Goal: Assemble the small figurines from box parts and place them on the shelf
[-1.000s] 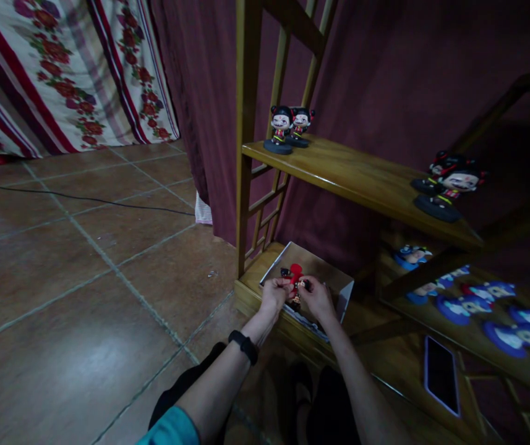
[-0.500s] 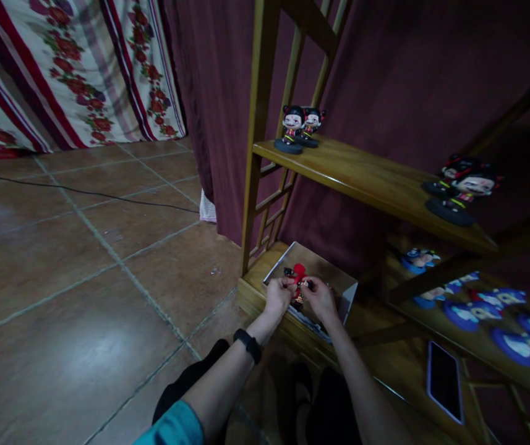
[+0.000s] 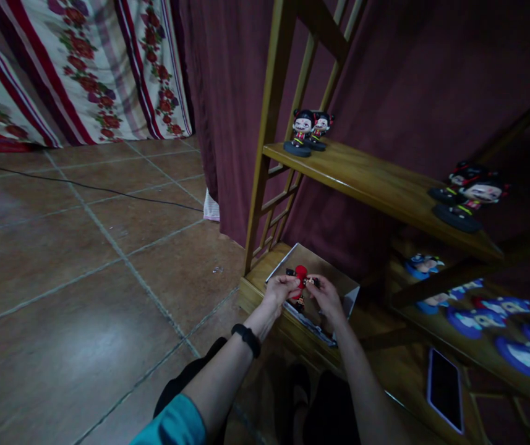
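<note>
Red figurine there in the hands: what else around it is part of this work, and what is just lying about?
In use: red figurine, left hand, right hand, open box under them.

Lying about: phone, shelf figurines, blue figurines, floor cable.

- The left hand (image 3: 279, 289) and right hand (image 3: 326, 298) together gripped a small red figurine (image 3: 300, 276) over an open cardboard box (image 3: 339, 285) on the bottom wooden shelf (image 3: 258, 285).
- Two black-haired figurines (image 3: 308, 131) stood on the shelf above.
- A phone (image 3: 444, 388) lay flat to the right.
</note>
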{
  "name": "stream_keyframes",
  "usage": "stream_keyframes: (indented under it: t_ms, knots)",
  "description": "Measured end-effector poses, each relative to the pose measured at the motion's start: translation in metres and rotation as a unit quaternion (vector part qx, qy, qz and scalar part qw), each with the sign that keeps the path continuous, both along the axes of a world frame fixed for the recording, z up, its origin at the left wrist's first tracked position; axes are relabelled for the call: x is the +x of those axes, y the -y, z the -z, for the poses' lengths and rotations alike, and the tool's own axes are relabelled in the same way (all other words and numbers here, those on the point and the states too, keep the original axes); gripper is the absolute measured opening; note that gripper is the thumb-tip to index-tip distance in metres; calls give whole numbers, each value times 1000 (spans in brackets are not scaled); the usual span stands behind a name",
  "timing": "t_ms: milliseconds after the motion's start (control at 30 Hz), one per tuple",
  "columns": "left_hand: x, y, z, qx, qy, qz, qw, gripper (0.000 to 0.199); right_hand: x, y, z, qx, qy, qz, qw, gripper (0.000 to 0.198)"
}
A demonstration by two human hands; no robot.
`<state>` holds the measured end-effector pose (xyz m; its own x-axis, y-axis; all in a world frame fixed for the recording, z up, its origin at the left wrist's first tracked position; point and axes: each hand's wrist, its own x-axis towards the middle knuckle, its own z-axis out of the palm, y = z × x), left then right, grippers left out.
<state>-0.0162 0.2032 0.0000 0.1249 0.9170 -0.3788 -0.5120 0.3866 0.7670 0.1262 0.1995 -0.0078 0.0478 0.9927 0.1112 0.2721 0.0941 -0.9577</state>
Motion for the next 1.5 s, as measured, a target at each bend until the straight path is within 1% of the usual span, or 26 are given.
stream_keyframes:
  t_ms: [133, 267, 333, 433, 533, 633, 700, 833, 1000, 1100, 1233, 1400, 1500]
  knots:
    - [0, -1, 1, -2, 10, 1, 1000, 21, -1, 0, -4, 31, 29, 9, 999, 31]
    - [1, -1, -1, 2, 3, -6, 1000, 20, -2, 2, -11, 44, 98, 20, 994, 28]
    - [1, -1, -2, 12, -11, -12, 1000, 20, -4, 3, -15, 53, 148, 20, 987, 25]
    - [2, -1, -1, 35, -30, -18, 999, 21, -6, 6, -21, 92, 217, 21, 972, 22]
    - [4, 0, 0, 47, -35, -22, 998, 22, -8, 10, -25, 120, 260, 16, 958, 23]
    - [6, 1, 2, 51, -40, -25, 998, 23, -10, 13, -25, 125, 289, 15, 949, 25]
    - [7, 1, 4, 55, -47, -27, 997, 24, -11, 13, -23, 119, 290, 25, 949, 24]
    - [9, 1, 7, 76, -63, -39, 994, 25, -12, 11, -18, 95, 260, 48, 960, 24]
    - [11, 0, 11, 99, -88, -50, 990, 24, -11, 4, -5, 51, 189, 71, 978, 27]
    - [12, 1, 12, 97, -84, -55, 990, 24, -10, 1, 1, 40, 159, 74, 984, 27]
    - [13, 5, 12, 86, -61, -54, 993, 24, -10, 1, -1, 36, 183, 65, 980, 26]
    - [14, 10, 11, 63, -25, -57, 996, 17, -9, 2, -10, 58, 239, 45, 968, 23]
    - [14, 10, 9, 37, -9, -44, 998, 15, -7, 1, -11, 54, 217, 24, 974, 26]
